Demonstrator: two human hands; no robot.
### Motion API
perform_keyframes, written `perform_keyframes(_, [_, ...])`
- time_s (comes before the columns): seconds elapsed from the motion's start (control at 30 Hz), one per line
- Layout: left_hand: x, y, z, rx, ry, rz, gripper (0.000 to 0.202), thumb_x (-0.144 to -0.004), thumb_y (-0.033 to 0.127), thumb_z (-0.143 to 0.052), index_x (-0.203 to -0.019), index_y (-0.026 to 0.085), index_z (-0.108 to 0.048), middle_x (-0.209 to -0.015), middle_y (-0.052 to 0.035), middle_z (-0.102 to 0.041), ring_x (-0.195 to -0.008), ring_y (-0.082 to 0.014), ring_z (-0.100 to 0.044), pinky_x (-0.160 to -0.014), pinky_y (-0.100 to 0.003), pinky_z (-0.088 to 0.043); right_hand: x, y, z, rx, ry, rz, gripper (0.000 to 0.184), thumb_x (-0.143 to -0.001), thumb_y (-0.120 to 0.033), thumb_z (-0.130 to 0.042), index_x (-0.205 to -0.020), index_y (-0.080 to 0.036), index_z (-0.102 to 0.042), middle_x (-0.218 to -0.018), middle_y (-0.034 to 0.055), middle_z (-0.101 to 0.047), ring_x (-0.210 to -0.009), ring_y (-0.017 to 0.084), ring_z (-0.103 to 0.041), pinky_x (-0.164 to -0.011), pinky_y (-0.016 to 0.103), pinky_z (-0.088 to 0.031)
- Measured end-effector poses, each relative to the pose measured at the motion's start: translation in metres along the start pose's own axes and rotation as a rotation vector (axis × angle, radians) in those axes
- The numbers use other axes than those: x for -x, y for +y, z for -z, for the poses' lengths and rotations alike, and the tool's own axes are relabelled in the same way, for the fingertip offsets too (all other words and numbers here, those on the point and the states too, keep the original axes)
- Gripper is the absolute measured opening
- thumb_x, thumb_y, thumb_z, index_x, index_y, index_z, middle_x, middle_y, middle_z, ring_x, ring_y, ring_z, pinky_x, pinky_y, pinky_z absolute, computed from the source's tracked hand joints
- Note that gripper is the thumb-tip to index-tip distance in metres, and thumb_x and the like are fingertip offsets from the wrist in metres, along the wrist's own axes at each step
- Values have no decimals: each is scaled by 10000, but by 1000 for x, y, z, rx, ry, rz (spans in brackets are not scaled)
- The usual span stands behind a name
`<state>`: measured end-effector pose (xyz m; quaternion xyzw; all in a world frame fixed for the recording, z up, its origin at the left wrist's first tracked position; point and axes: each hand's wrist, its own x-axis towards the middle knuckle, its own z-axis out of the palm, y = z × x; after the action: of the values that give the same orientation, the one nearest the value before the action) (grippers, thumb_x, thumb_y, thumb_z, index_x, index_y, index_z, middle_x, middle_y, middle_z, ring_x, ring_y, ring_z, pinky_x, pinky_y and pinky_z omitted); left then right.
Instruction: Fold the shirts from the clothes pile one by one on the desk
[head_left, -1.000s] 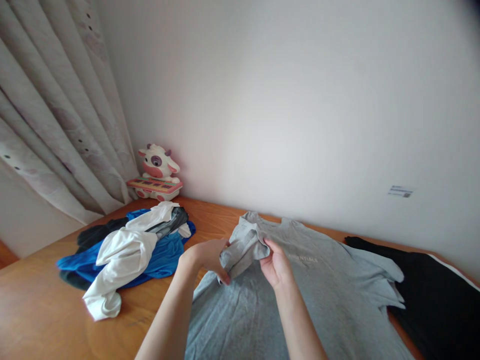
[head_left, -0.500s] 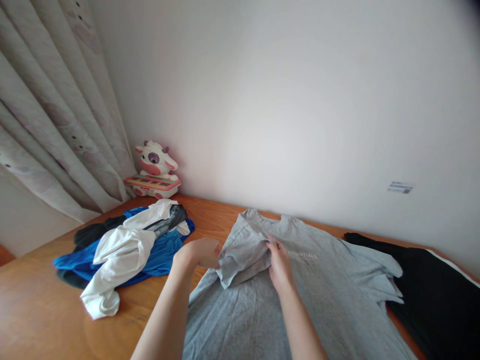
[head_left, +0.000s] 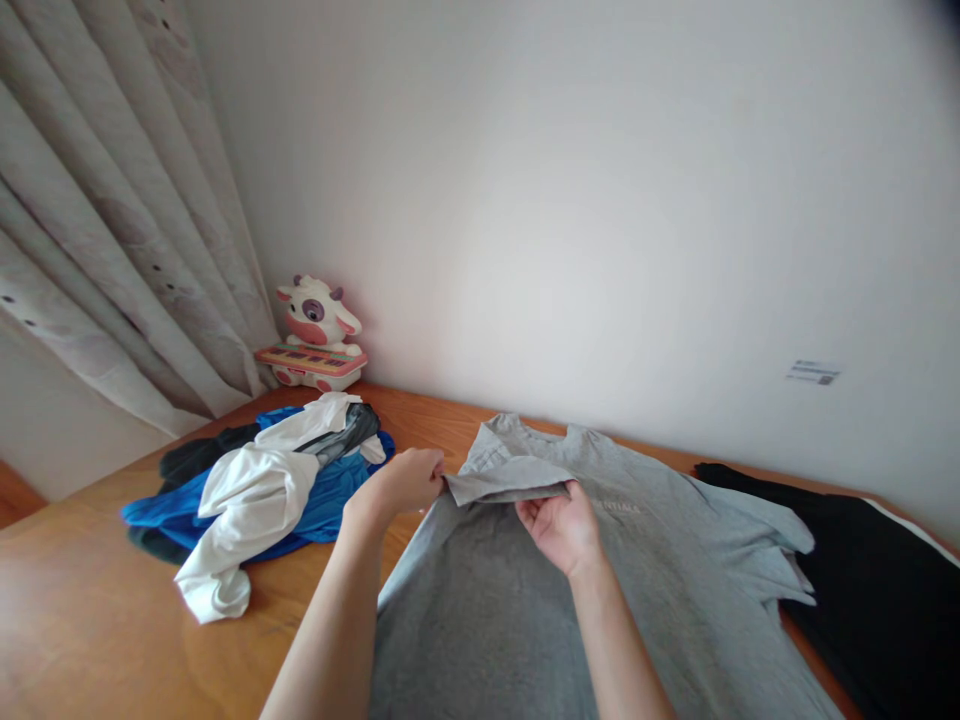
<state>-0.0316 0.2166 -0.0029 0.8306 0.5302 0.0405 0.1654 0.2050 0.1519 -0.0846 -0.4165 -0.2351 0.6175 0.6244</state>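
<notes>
A grey T-shirt (head_left: 675,580) with pale lettering on its chest lies spread out in front of me, its collar toward the wall. Its left sleeve is lifted and folded in over the body of the shirt. My left hand (head_left: 409,480) is closed in a pinch on the outer corner of that sleeve. At the sleeve's other end, my right hand (head_left: 562,525) grips the edge with thumb and fingers, palm turned up and some fingers under the cloth. The far right sleeve lies flat.
Left of the shirt, white, blue and dark clothes (head_left: 262,490) lie heaped on the wooden surface (head_left: 90,590). Behind them stands a cow-shaped toy keyboard (head_left: 315,335) near a curtain (head_left: 112,230). Black clothing (head_left: 870,570) lies at the right, and a white wall (head_left: 570,200) rises behind.
My left hand has closed on the sleeve corner. My right hand has turned palm up, and the sleeve edge between both hands is raised and pulled straighter.
</notes>
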Motion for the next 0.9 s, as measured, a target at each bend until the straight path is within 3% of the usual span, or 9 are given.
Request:
perform_keyframes(0.07, [1, -1, 6, -84, 168, 77, 219, -868, 170, -452, -948, 209, -652, -879, -99, -759, -902, -270, -727, -754, -329, -471, 2, 1, -10, -130, -36, -4, 452, -904, -617, -366, -819, -254, -622, -881, 98, -735, -874, 252, -684, -878, 459, -545])
perform_keyframes(0.13, [2, -4, 8, -85, 202, 133, 249, -898, 163, -419, -1014, 200, -636, -916, -108, -758, -910, -270, -723, -760, -333, -468, 2, -1, -24, -194, -72, -49, 456, -921, -600, -359, -851, -245, -637, -895, 98, -731, -870, 246, -686, -896, 460, -539])
perform_keyframes(0.27, [7, -15, 5, 121, -37, 82, 290, -859, 277, -574, -1142, 223, -615, -925, -41, -761, -852, -222, -724, -721, -276, -483, -10, -20, -63, -128, -70, -110, 517, -983, -545, -260, -866, -240, -662, -839, 71, -730, -836, 216, -690, -914, 439, -513])
perform_keyframes(0.37, [8, -22, 1, 230, -68, -9, 632, -715, 456, -771, -1273, 230, -579, -1081, -49, -744, -953, -238, -708, -778, -267, -492, -25, -42, -95, 9, -109, -69, 532, -996, -538, -255, -977, -272, -715, -1013, 47, -768, -1002, 219, -681, -994, 481, -437])
perform_keyframes(0.5, [-6, -28, -7, 225, 116, 71, 285, -875, 456, -598, -1000, 217, -687, -989, -56, -761, -947, -238, -706, -761, -267, -464, -38, -54, -116, 286, -252, 47, 565, -962, -604, -298, -1044, -268, -743, -1130, 54, -763, -1107, 223, -669, -997, 451, -426])
perform_keyframes(0.57, [-14, -34, -13, 219, 196, 189, 272, -936, 368, -484, -899, 190, -685, -960, -90, -765, -947, -247, -708, -755, -279, -461, -40, -45, -109, 454, -187, 128, 537, -917, -631, -390, -979, -238, -750, -1029, 74, -779, -966, 221, -710, -886, 393, -492])
perform_keyframes(0.7, [-23, -49, -27, 241, 271, 376, 281, -934, 292, -456, -1063, 121, -639, -1060, -173, -754, -1023, -285, -708, -790, -310, -484, -34, -12, -71, 686, -23, 243, 243, -782, -456, -660, -773, -223, -729, -791, 53, -763, -771, 216, -691, -760, 343, -508])
perform_keyframes(0.8, [-24, -52, -35, 249, 308, 427, 351, -938, 357, -496, -1161, 100, -583, -1109, -193, -736, -1087, -305, -693, -862, -332, -489, -20, 16, -42, 800, 51, 349, 156, -747, -392, -690, -713, -240, -706, -759, 47, -748, -794, 236, -680, -799, 358, -499])
perform_keyframes(0.9, [-27, -41, -41, 185, 355, 376, 447, -945, 430, -512, -1243, 97, -537, -1212, -208, -688, -1186, -313, -639, -946, -357, -473, -6, 39, -22, 859, 119, 448, 210, -789, -423, -627, -807, -228, -701, -851, 87, -752, -836, 259, -684, -821, 385, -501])
